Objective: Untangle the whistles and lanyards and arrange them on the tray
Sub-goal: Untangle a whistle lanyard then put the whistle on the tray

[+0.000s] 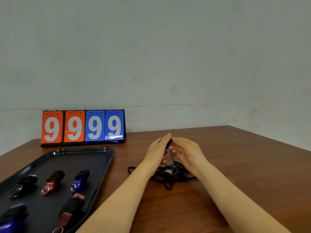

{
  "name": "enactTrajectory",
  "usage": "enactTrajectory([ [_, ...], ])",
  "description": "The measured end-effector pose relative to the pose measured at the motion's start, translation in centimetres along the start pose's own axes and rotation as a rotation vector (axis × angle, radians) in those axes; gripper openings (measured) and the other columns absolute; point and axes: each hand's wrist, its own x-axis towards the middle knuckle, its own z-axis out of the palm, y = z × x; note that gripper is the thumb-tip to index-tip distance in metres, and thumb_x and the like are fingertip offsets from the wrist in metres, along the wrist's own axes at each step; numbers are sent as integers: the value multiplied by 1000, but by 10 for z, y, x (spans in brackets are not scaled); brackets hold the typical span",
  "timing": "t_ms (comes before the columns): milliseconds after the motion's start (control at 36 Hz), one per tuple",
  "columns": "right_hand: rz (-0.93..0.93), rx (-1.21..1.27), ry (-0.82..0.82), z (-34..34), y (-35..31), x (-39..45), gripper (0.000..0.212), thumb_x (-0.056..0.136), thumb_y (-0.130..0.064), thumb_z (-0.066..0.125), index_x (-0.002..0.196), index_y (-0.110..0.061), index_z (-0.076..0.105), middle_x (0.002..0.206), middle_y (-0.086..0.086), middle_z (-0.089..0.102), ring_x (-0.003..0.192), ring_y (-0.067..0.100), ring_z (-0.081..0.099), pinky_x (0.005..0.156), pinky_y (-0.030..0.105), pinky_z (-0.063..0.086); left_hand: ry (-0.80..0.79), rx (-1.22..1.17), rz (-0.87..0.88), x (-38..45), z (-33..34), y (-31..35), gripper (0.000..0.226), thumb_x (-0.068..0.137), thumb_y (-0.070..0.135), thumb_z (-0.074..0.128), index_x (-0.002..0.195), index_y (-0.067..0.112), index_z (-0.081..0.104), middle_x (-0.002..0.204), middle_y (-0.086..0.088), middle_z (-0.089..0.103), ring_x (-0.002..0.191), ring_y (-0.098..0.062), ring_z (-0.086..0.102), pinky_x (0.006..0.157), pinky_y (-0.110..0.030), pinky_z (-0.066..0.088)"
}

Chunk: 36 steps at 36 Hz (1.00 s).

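My left hand (158, 148) and my right hand (186, 151) meet above the wooden table, both closed on a small black bundle of lanyard (168, 143) held between them. Below them lies a tangled pile of black lanyards (168, 176) with a black and silver whistle (169, 170) in it. The dark tray (84, 153) at the left holds several whistles with wrapped lanyards: a black one (25, 184), a red one (53, 181), a blue one (80, 179), another red one (70, 211) and another blue one (11, 217).
A flip scoreboard (83, 126) reading 9999 stands at the back left, against the wall, just behind the tray. The table's right edge (277, 142) runs diagonally at the right.
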Motion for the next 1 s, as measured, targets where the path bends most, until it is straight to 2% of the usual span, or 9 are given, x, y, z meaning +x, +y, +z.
enactTrajectory([
  [222,-29,-66,-15,4,1,-3,14,93,-6,58,99,5,64,78,9,64,66,14,62,59,20,52,39,-35,37,-2,-1,1,32,97,42,47,78,19,59,46,13,45,48,-7,35,45,-22,33],
  [417,-56,-127,-10,7,2,-4,16,94,-5,56,104,6,62,75,9,64,62,14,62,58,21,51,63,-6,25,1,-3,-2,32,97,43,46,82,19,62,59,6,50,51,-8,41,44,-21,34],
  [500,-106,-189,15,9,2,-5,13,94,-5,55,102,3,62,76,9,64,62,15,61,58,22,51,47,-83,-8,1,-1,-3,35,96,42,45,79,16,60,53,6,50,45,-7,40,43,-22,32],
  [611,-275,-442,98,11,6,-6,12,94,-7,55,97,-11,66,69,6,66,58,16,61,61,26,54,-25,-222,-66,-1,1,-2,40,96,43,44,71,14,56,51,3,45,41,-9,35,43,-21,31],
  [667,-334,-508,101,12,6,-7,10,93,-10,59,94,-14,68,65,5,66,56,13,62,62,23,54,-36,-295,-102,-1,1,-1,41,96,42,44,72,11,57,50,2,44,39,-9,38,41,-21,32],
  [750,-372,-505,119,12,4,-10,8,91,-11,63,93,-14,70,62,2,65,54,4,61,56,13,50,-56,-398,-133,-2,3,1,41,97,41,44,78,7,57,51,0,41,41,-11,40,41,-21,33],
  [861,-319,-423,119,12,2,-11,8,91,-7,62,93,-8,70,58,6,60,46,5,55,48,16,48,-70,-463,-164,-2,6,1,41,98,39,43,87,2,60,54,-2,41,41,-11,37,42,-22,33],
  [1000,-387,-563,121,10,3,-10,9,91,-10,62,92,-14,70,68,-2,65,52,-2,58,52,11,46,-36,-498,-178,-2,6,2,35,99,31,41,87,3,58,55,-3,41,38,-11,40,40,-21,35],
])
